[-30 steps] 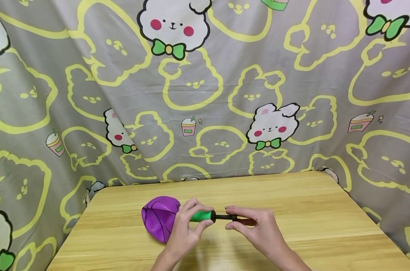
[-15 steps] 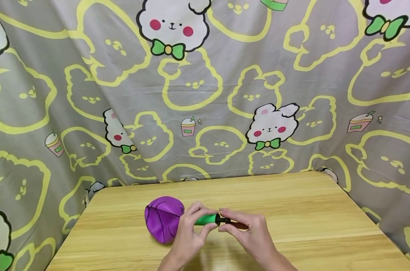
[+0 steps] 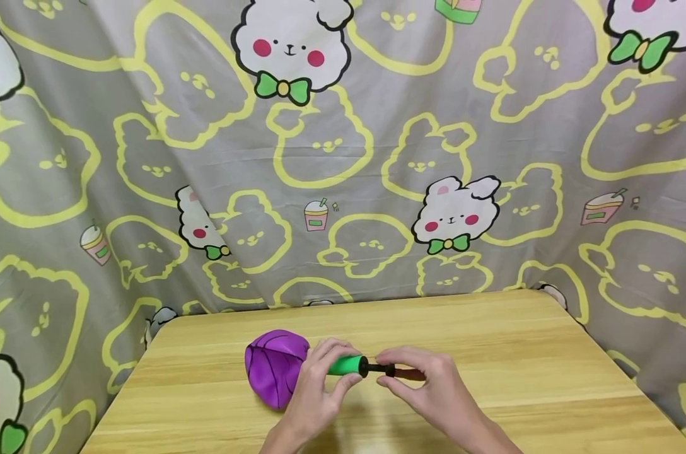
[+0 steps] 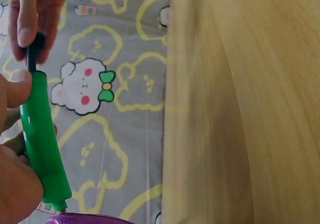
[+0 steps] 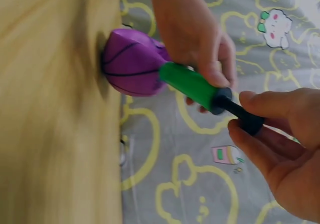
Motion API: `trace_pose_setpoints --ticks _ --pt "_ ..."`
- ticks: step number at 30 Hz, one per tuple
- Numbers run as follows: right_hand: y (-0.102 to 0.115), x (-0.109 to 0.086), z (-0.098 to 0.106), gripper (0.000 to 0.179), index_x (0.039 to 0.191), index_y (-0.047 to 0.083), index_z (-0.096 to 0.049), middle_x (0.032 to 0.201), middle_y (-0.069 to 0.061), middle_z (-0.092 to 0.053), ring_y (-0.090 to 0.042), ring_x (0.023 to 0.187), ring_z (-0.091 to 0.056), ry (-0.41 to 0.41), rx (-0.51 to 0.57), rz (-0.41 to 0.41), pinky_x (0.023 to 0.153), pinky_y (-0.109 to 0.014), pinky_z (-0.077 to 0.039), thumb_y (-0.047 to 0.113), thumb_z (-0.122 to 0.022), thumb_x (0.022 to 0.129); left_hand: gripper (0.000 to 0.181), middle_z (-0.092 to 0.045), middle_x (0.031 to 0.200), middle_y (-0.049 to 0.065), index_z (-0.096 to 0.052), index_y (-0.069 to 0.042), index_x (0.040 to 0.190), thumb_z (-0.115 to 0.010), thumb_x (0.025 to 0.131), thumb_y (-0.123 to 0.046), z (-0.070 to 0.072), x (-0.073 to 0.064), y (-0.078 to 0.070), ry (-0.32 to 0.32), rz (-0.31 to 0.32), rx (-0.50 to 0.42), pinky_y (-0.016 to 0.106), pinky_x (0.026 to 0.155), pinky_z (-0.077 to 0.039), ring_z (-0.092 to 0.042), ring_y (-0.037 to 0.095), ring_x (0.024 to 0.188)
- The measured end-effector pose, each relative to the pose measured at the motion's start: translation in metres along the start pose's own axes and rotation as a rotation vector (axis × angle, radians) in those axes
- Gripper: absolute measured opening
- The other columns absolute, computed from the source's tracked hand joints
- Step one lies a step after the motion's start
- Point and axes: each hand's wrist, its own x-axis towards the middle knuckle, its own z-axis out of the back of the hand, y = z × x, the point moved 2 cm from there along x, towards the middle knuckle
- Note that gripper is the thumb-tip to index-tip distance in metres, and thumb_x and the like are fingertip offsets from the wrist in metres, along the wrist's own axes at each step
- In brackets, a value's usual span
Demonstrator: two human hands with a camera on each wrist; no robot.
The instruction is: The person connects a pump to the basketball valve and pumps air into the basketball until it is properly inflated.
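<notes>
A green hand pump (image 3: pixel 347 366) with a black plunger is held level over the table. My left hand (image 3: pixel 317 391) grips its green barrel (image 4: pixel 46 139) between thumb and fingers. With thumb and fingertips, my right hand (image 3: pixel 434 384) pinches the black plunger handle (image 5: pixel 250 124). A short length of black rod (image 5: pixel 230 105) shows between barrel and handle. At the barrel's far end sits a purple ball (image 3: pixel 276 369) with black lines, dented and soft. In the left wrist view the pump's nozzle (image 4: pixel 60 205) meets the ball.
The wooden table (image 3: pixel 519 366) lies beneath the hands and ball. A grey curtain (image 3: pixel 371 151) with yellow outlines and white cartoon animals hangs behind the table and along its sides.
My right hand pushes the plunger in toward the barrel, then draws it partly back out. The ball and my left hand have shifted slightly to the right.
</notes>
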Motion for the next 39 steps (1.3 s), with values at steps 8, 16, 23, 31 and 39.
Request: trace_pose_setpoints --ticks 8,16,23,31,39 --pt "0.008 0.004 0.02 0.029 0.106 0.014 -0.075 0.103 0.001 -0.074 -0.015 0.092 -0.073 0.064 -0.021 0.017 0.074 -0.028 -0.059 -0.001 -0.083 0.083 0.02 -0.066 0.11 -0.015 -0.068 -0.025 0.116 -0.072 0.096 -0.024 0.002 -0.001 0.002 -0.014 -0.017 0.071 0.038 0.093 -0.035 -0.059 0.009 0.102" --pt "0.018 0.006 0.045 0.03 0.105 0.016 -0.075 0.101 0.003 -0.073 -0.014 0.089 -0.072 0.071 -0.037 0.021 0.072 -0.028 -0.059 -0.001 -0.083 0.082 0.023 -0.066 0.11 -0.019 -0.068 -0.028 0.117 -0.073 0.095 -0.026 0.007 0.001 0.007 -0.002 0.052 0.052 0.034 0.094 -0.038 -0.061 0.007 0.106" --pt "0.029 0.008 0.062 0.029 0.104 0.017 -0.074 0.1 0.003 -0.072 -0.013 0.088 -0.071 0.065 -0.039 0.006 0.07 -0.03 -0.06 0.0 -0.083 0.083 0.023 -0.068 0.109 -0.014 -0.07 -0.025 0.116 -0.074 0.094 -0.021 0.014 0.006 0.007 -0.023 0.02 0.013 0.033 0.088 -0.039 -0.061 0.009 0.101" --pt "0.027 0.007 0.058 0.028 0.105 0.016 -0.075 0.1 0.001 -0.073 -0.016 0.089 -0.072 0.05 -0.019 0.002 0.069 -0.03 -0.06 0.005 -0.085 0.081 0.023 -0.069 0.104 -0.01 -0.071 -0.022 0.114 -0.076 0.092 -0.018 0.013 0.006 0.002 -0.051 -0.002 -0.015 0.044 0.098 -0.037 -0.062 0.012 0.097" --pt "0.017 0.005 0.04 0.031 0.107 0.012 -0.078 0.104 0.0 -0.077 -0.015 0.091 -0.075 0.031 -0.002 0.0 0.069 -0.028 -0.059 0.006 -0.087 0.079 0.025 -0.067 0.1 -0.009 -0.072 -0.022 0.113 -0.078 0.09 -0.018 0.008 0.004 -0.001 -0.058 -0.02 -0.025 0.034 0.084 -0.035 -0.057 0.012 0.093"
